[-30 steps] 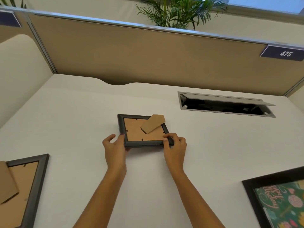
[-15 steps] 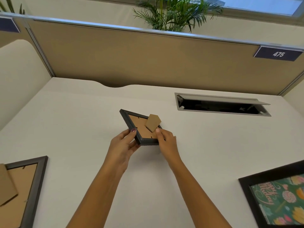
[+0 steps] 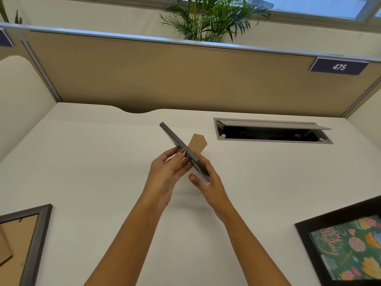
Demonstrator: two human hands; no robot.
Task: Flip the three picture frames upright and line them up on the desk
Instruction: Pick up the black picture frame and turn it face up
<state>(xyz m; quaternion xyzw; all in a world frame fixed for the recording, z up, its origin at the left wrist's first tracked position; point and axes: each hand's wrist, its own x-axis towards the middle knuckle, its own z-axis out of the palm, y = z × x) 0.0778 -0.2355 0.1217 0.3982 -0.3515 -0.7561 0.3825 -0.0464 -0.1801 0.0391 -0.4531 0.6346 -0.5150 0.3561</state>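
Note:
A small dark picture frame [image 3: 175, 139] is held in the air above the middle of the white desk [image 3: 92, 162], turned edge-on to me, its brown cardboard stand [image 3: 196, 143] sticking out to the right. My left hand [image 3: 169, 172] grips its lower left side and my right hand [image 3: 208, 182] holds its lower end. A grey frame [image 3: 39, 234] lies face down at the bottom left, brown backing up. A black frame [image 3: 305, 236] with a green floral picture lies face up at the bottom right.
An open cable hatch [image 3: 272, 131] is set into the desk at the back right. A tan partition [image 3: 185, 79] with a "475" label [image 3: 339, 67] closes off the back, and a palm plant [image 3: 210, 17] stands behind it.
The small frame was lying face down on the desk. Both hands lifted it and rotated it, so that it now stands edge-on in the air.

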